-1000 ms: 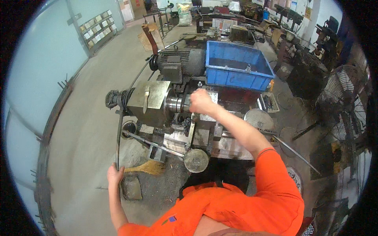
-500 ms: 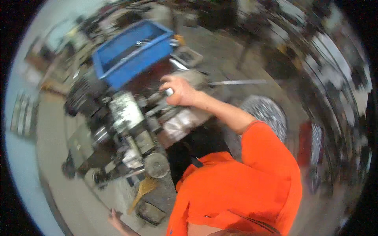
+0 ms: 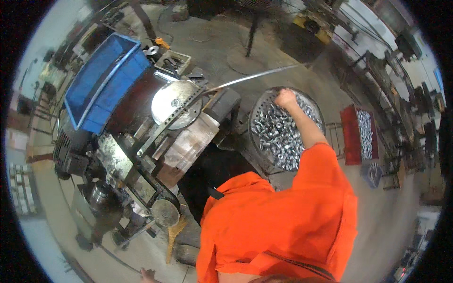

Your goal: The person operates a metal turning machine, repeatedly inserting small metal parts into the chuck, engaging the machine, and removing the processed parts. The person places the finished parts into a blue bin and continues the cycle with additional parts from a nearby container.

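My right hand (image 3: 285,98) is closed over the far side of a round metal basin (image 3: 255,128). Many small shiny metal parts (image 3: 279,137) with holes fill that basin. Whatever the fingers hold, if anything, is hidden. At the lower edge, only part of my left hand (image 3: 148,275) shows, closed at the end of a thin, dark curved rod (image 3: 120,258). The rod runs from the machine on the left. On that machine are a bright round disc (image 3: 166,106) and a perforated metal bar (image 3: 181,111) crossing it.
A blue plastic crate (image 3: 101,96) stands behind the machine. A long metal rod (image 3: 259,74) juts from the machine towards the right. Beyond the basin, a red bin (image 3: 350,137) holds more metal parts. A yellow brush (image 3: 173,238) lies near the machine's lower pulley (image 3: 165,213).
My right hand has swung right from beside the machine, where it held a small shiny metal part, to the basin. The view has turned right. My left hand stays at the rod's end.
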{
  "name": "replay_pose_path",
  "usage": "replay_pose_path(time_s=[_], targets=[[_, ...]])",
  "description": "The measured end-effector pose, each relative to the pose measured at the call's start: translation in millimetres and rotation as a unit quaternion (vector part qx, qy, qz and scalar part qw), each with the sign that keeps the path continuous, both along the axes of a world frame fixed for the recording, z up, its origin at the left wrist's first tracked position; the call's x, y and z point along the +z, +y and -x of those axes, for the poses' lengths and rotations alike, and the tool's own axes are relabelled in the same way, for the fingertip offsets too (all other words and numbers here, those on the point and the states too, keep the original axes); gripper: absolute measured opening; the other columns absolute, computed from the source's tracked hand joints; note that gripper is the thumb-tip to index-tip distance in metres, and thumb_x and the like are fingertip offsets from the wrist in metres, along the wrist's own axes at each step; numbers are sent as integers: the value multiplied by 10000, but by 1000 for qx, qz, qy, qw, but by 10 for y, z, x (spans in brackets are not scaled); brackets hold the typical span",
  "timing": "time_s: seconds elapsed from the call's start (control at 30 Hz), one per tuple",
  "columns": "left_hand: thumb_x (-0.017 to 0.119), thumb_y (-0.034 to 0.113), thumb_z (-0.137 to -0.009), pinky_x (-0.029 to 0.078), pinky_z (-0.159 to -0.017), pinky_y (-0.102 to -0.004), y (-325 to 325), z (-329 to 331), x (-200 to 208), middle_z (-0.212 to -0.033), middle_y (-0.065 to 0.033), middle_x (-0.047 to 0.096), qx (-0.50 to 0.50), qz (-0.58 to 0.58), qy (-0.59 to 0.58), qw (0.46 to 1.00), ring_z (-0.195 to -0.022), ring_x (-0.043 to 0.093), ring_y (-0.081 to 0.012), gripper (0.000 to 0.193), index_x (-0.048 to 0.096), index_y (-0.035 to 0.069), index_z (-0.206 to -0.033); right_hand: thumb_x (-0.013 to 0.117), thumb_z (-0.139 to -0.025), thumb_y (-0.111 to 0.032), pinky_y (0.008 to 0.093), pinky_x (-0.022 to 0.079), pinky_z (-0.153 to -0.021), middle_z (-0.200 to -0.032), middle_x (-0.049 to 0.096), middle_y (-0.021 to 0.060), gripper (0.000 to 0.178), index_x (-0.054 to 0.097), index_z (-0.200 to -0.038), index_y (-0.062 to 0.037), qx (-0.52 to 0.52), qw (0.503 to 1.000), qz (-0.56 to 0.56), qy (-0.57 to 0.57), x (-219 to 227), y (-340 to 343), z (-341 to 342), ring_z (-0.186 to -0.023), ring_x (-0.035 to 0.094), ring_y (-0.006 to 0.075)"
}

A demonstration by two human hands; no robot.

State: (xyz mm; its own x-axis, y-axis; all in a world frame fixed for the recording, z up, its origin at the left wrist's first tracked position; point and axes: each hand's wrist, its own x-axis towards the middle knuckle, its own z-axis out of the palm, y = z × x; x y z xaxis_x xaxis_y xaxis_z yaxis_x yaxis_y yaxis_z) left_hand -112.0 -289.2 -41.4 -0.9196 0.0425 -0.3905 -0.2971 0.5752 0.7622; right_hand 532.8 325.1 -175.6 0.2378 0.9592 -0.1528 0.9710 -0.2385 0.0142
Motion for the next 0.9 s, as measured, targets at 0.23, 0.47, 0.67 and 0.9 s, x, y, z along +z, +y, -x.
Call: replay_pose_path(time_s=[0.23, 0.47, 0.67, 0.9], targets=[[630, 214, -845, 452, -683, -406, 115, -209, 161, -834, -160, 603, 7, 0, 45, 999, -721, 549, -228, 434, 505, -74, -1145, 534, -759, -298, 447, 337, -956, -1206, 552, 123, 417, 597, -1119, -97, -7, 997, 71, -39, 230, 141, 202, -1156, 472, 307], [618, 278, -832, 464, -739, -413, 303, -171, 199, -869, -164, 623, -55, 57, 64, 995, -812, 587, -266, 419, 552, -24, -1115, 521, -735, -301, 410, 420, -882, -1073, 567, 182, 371, 644, -968, -39, 91, 994, -45, -44, 58, -33, 149, -1015, 539, 323], [621, 328, -805, 488, -730, -402, 518, -251, 526, -917, -192, 644, -250, 303, 233, 890, -842, 624, -315, 415, 599, -3, -1056, 629, -535, -267, 404, 465, -793, -834, 594, 183, 245, 678, -690, -83, 178, 962, -137, 158, 698, -662, 952, -885, 555, 339], [528, 233, -902, 475, -604, -287, 2144, -630, 336, -719, -93, 591, -282, -241, 124, 921, -616, 576, -163, 302, 561, -60, -968, 630, -561, -169, 424, 417, -853, -1114, 524, 201, 340, 674, -881, -62, 541, 704, -107, 447, 1078, -1699, 2838, -1017, 496, 353]])
